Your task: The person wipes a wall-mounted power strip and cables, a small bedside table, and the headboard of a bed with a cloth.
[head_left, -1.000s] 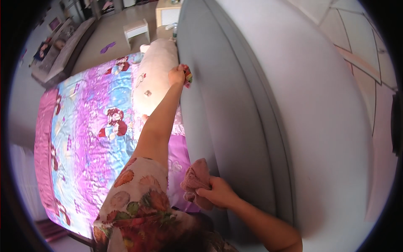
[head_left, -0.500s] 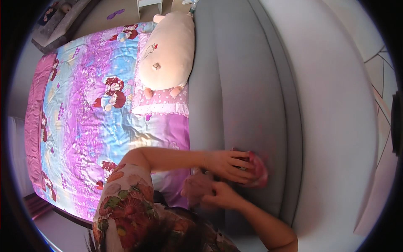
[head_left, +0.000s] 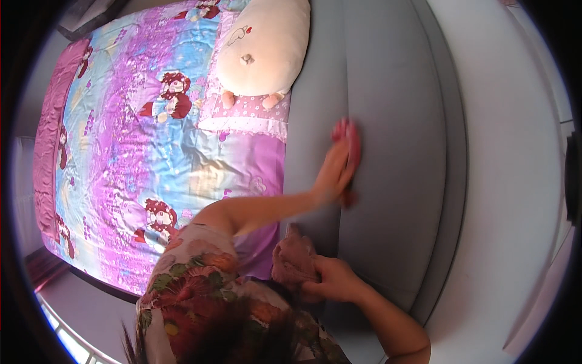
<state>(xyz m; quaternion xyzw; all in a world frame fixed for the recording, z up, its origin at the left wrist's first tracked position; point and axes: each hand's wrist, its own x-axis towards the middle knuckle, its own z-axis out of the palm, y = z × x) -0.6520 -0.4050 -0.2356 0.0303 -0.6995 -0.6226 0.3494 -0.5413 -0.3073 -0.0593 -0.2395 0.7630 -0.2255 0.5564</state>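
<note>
My left hand reaches forward and presses a pink-red object against the padded grey headboard. The object is blurred and partly under the palm and fingers, so its kind does not show; it looks soft and longish. Closer to my body, my right hand is closed round a bunched, dusty-pink cloth. The cloth hangs near the headboard's left edge, beside the mattress.
A bed with a purple and blue cartoon-print sheet lies to the left. On it, against the headboard, a large cream plush pillow rests on a pink frilled pillow. A white wall or surface runs along the right.
My left hand has moved forward along the headboard with the pink-red object, away from my right hand. The right hand stays near my body, its cloth now plainer to see. The view has shifted.
</note>
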